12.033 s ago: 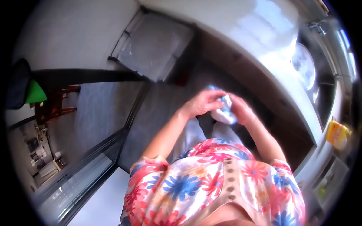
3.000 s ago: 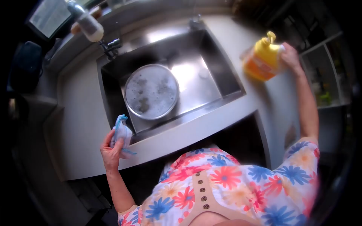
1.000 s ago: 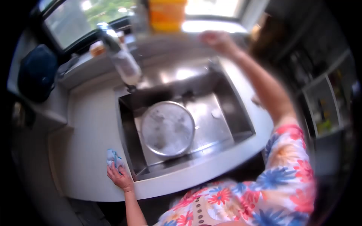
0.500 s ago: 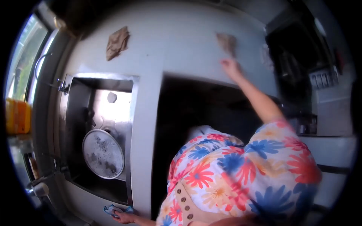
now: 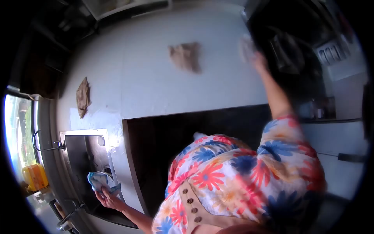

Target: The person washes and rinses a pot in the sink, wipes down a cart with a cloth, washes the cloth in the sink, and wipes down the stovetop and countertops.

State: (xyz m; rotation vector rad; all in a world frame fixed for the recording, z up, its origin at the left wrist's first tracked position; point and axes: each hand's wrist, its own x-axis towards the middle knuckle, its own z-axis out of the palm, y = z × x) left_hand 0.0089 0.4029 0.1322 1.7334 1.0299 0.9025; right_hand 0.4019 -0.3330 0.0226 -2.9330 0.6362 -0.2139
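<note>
My left hand grips a crumpled blue-and-white cloth over the metal sink. Part of a round metal dish in the sink is hidden behind that cloth. At the right end of the counter, my right hand reaches a whitish cloth. Both are smeared by motion, so the grip of the fingers is unclear. A brown cloth lies on the counter to the left of my right hand. Farther left, by the sink, rests another brown cloth.
The pale counter runs across the view, with a dark opening below its front edge. A curved tap stands at the sink's left, near a yellow container by the window. Dark equipment borders the counter's right end.
The view has turned to the right. My right hand has moved from beside the nearer brown cloth to the whitish cloth. My left hand has brought the blue-and-white cloth over the sink.
</note>
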